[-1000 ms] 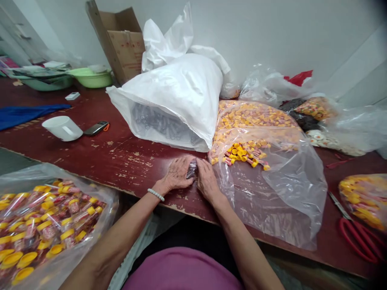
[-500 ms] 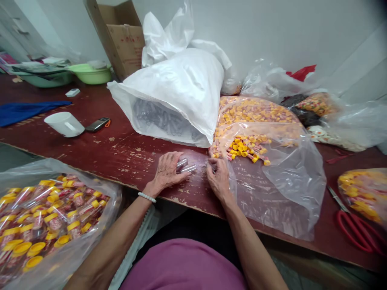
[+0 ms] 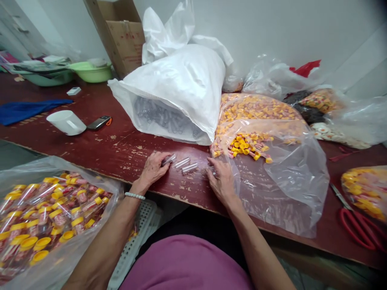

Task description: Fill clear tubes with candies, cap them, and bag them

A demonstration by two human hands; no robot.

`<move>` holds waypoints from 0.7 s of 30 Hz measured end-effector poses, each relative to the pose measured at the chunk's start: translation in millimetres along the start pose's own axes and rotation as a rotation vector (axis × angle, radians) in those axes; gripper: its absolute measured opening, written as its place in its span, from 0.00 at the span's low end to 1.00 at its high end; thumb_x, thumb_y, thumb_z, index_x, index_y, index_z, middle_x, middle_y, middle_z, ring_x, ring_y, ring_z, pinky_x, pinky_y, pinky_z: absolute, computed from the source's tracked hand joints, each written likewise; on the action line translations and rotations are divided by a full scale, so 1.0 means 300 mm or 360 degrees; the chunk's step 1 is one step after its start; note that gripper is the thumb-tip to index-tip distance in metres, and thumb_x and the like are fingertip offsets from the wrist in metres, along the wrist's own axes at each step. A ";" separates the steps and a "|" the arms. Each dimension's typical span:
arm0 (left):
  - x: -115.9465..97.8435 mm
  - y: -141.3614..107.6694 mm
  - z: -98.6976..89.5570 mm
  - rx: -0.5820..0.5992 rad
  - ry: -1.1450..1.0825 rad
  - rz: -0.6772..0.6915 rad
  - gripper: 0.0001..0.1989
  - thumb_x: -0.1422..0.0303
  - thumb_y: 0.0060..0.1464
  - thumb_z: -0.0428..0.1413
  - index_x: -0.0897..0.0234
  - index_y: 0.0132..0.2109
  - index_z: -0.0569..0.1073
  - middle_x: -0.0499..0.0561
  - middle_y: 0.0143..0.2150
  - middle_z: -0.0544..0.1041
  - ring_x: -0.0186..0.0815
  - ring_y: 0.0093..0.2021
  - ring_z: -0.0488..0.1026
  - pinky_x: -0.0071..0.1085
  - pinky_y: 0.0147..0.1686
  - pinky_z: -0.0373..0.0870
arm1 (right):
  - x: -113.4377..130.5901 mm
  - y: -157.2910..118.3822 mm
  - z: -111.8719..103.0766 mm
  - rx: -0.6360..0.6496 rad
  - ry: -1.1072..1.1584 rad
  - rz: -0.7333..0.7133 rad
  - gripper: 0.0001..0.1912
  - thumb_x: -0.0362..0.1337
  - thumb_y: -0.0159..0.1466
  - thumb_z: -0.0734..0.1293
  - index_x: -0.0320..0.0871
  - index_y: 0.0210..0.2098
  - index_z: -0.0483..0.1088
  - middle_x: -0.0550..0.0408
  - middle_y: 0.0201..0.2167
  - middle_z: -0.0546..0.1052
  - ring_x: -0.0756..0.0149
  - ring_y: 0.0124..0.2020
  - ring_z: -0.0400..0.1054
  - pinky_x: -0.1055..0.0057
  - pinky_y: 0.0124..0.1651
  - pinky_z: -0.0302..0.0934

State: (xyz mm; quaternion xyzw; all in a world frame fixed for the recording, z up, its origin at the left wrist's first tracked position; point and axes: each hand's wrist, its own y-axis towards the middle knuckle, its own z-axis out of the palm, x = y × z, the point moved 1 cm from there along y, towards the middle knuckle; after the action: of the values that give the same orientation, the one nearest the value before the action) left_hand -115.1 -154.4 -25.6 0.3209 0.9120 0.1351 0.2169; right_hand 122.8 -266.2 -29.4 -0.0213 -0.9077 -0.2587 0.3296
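My left hand [image 3: 154, 170], with a beaded bracelet at the wrist, has its thumb and fingers closed on a clear plastic tube [image 3: 169, 159] at the tabletop. Two more clear tubes [image 3: 190, 168] lie loose on the worn red table [image 3: 121, 155] between my hands. Curled beside the clear bag's edge, my right hand [image 3: 222, 180] pinches what looks like another clear tube [image 3: 213, 172], mostly hidden by the fingers. Just beyond it, small yellow-capped pieces [image 3: 244, 145] spill from a large clear bag [image 3: 290, 181]. A white sack [image 3: 184, 84] of clear tubes gapes behind my hands.
At lower left a plastic bag [image 3: 51, 161] holds many yellow-capped filled tubes. Red-handled scissors [image 3: 356, 225] lie at right near another filled bag [image 3: 364, 193]. A white mug [image 3: 67, 123], a small black device [image 3: 99, 123] and a blue cloth [image 3: 30, 110] are at left.
My left hand has moved left, off the two tubes, which now lie uncovered, and it holds another tube. My right hand has stayed near the bag's edge, its fingers slightly less curled.
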 end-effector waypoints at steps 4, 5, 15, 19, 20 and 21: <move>-0.014 0.000 0.006 0.0121 0.0205 -0.0049 0.17 0.69 0.54 0.50 0.62 0.51 0.71 0.54 0.40 0.74 0.40 0.41 0.69 0.33 0.43 0.63 | 0.013 -0.020 0.044 0.0094 -0.0022 0.0116 0.21 0.36 0.61 0.59 0.40 0.54 0.63 0.46 0.41 0.74 0.57 0.42 0.66 0.59 0.47 0.60; -0.018 -0.001 0.003 0.0159 0.0264 -0.0079 0.17 0.69 0.55 0.48 0.60 0.51 0.72 0.54 0.39 0.74 0.40 0.41 0.69 0.34 0.43 0.62 | 0.013 -0.021 0.049 0.0080 0.0015 0.0178 0.20 0.38 0.61 0.59 0.39 0.52 0.63 0.46 0.40 0.74 0.58 0.40 0.67 0.60 0.45 0.60; -0.015 -0.004 -0.064 0.0625 0.0314 -0.0242 0.23 0.68 0.52 0.50 0.58 0.56 0.66 0.51 0.38 0.77 0.41 0.40 0.70 0.34 0.40 0.61 | 0.097 0.071 0.113 0.0301 -0.0204 0.0539 0.20 0.54 0.61 0.61 0.50 0.45 0.71 0.54 0.29 0.77 0.60 0.33 0.72 0.68 0.36 0.60; -0.022 -0.006 -0.075 0.0504 0.0539 -0.0347 0.18 0.61 0.58 0.46 0.58 0.54 0.68 0.56 0.42 0.77 0.45 0.44 0.71 0.38 0.43 0.60 | 0.134 0.078 0.132 0.0420 -0.0495 0.0510 0.22 0.56 0.61 0.59 0.51 0.46 0.70 0.51 0.34 0.78 0.55 0.39 0.73 0.63 0.39 0.61; -0.023 -0.006 -0.076 0.0489 0.0590 -0.0352 0.18 0.59 0.58 0.47 0.57 0.53 0.69 0.56 0.42 0.77 0.47 0.44 0.71 0.40 0.43 0.60 | 0.138 0.078 0.132 0.0433 -0.0531 0.0501 0.22 0.57 0.61 0.59 0.51 0.46 0.69 0.51 0.35 0.77 0.55 0.39 0.73 0.63 0.39 0.62; -0.024 -0.007 -0.078 0.0474 0.0632 -0.0349 0.18 0.58 0.58 0.47 0.56 0.52 0.71 0.56 0.41 0.77 0.48 0.44 0.70 0.40 0.43 0.60 | 0.140 0.077 0.130 0.0438 -0.0556 0.0495 0.23 0.58 0.60 0.59 0.51 0.46 0.69 0.51 0.35 0.77 0.55 0.39 0.73 0.63 0.39 0.62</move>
State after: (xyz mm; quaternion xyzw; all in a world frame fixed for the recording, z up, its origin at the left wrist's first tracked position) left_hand -122.4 -163.1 -3.9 0.2159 0.9758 0.0355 -0.0027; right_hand 71.9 -232.8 -18.7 -0.1597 -0.9633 -0.0716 0.2034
